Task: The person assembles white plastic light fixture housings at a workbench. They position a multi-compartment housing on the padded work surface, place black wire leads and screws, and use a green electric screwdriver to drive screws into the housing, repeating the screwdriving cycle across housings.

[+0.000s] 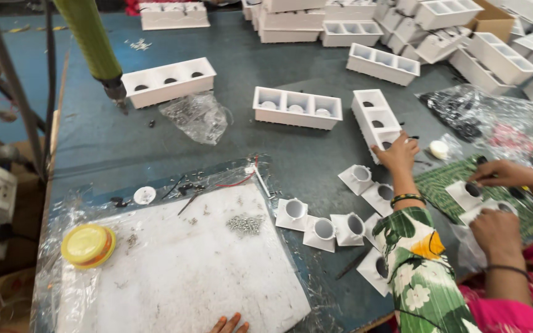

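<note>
Head view: fingers rest on white board edge.

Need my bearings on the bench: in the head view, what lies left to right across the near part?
Yellow lid → white board → screw pile → white reflector cups → co-worker's floral sleeve → green mat.

Assembly workshop: stacked white housings, hanging screwdriver
</note>
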The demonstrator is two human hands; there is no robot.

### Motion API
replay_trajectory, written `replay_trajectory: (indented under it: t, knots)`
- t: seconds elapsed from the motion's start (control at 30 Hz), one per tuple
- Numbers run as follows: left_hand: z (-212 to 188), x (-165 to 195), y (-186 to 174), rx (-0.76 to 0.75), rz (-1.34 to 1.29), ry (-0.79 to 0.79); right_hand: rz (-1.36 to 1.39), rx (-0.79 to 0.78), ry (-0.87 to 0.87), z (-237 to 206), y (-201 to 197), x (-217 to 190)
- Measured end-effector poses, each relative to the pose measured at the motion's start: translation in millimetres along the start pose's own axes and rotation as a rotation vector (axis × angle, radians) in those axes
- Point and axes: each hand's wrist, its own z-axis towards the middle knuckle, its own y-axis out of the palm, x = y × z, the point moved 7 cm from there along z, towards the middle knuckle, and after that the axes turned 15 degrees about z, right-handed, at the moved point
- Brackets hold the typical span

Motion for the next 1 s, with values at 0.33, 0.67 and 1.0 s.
replay_trajectory:
  t: [0.33, 0.67, 1.0]
  knots:
    - [-30, 7, -35, -0.061, -0.072, -0.192, 0.287, -0.286, -0.319, -8, 35, -52]
    - [4, 5, -81, -0.239, -0.245, -0.202, 0.289, -0.933, -0.628, -181, 90, -97]
    - [1, 5, -116, 0.015, -0.452, -0.039, 0.457, -1.0, -0.899, -253, 65, -193]
